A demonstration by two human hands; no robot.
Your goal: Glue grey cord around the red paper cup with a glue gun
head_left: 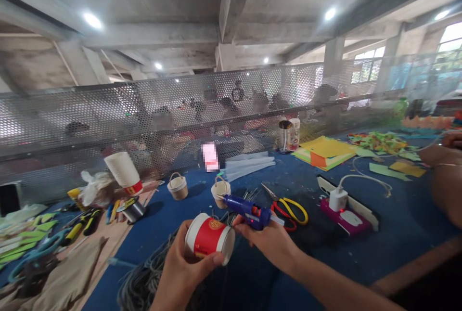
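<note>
My left hand is closed around a red and white paper cup, held on its side just above the blue table. My right hand grips a blue hot glue gun with its nozzle pointing left, over the cup. A bundle of grey cord lies under my left hand. Two small cups with cord handles stand just beyond the glue gun.
Yellow and red scissors lie right of the gun. A power strip with a white plug, coloured paper sheets, a stack of paper cups and hand tools lie about. A perforated metal screen backs the table. Another person's arm is at the right.
</note>
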